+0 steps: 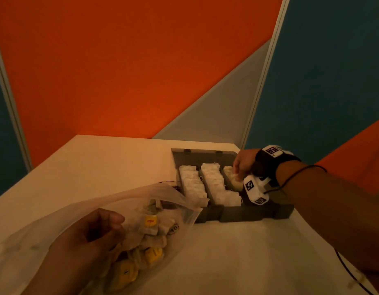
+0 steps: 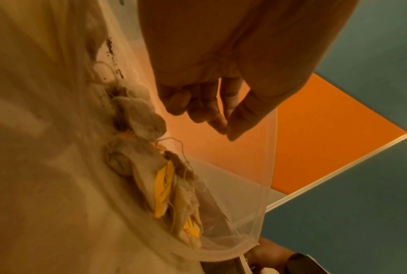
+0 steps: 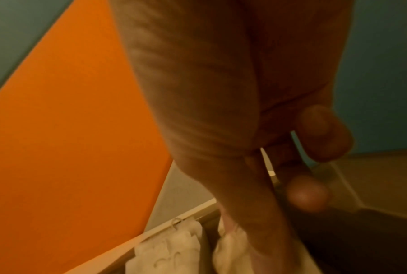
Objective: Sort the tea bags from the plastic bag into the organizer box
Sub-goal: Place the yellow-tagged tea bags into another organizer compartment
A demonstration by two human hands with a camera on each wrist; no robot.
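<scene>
On the white table (image 1: 237, 252) my left hand (image 1: 95, 231) pinches the rim of the clear plastic bag (image 1: 163, 192). In the left wrist view the thumb and forefinger of this hand (image 2: 226, 129) meet on the film of the bag (image 2: 244, 213). Several tea bags (image 1: 150, 228) with yellow tags lie heaped inside, and they also show close up (image 2: 165, 185). The grey organizer box (image 1: 237, 213) holds two full rows of white tea bags (image 1: 193, 184). My right hand (image 1: 240, 169) reaches into the third row. A straight finger of this hand (image 3: 268, 213) presses on a tea bag (image 3: 230, 248) while the thumb stays free.
The box lid (image 1: 203, 155) lies open at the back, near the table's far edge. Orange, grey and teal partition walls close in behind and to the right. A thin dark cable (image 1: 350, 271) runs over the table at the lower right. The wrist camera (image 1: 255, 190) hangs over the box's right end.
</scene>
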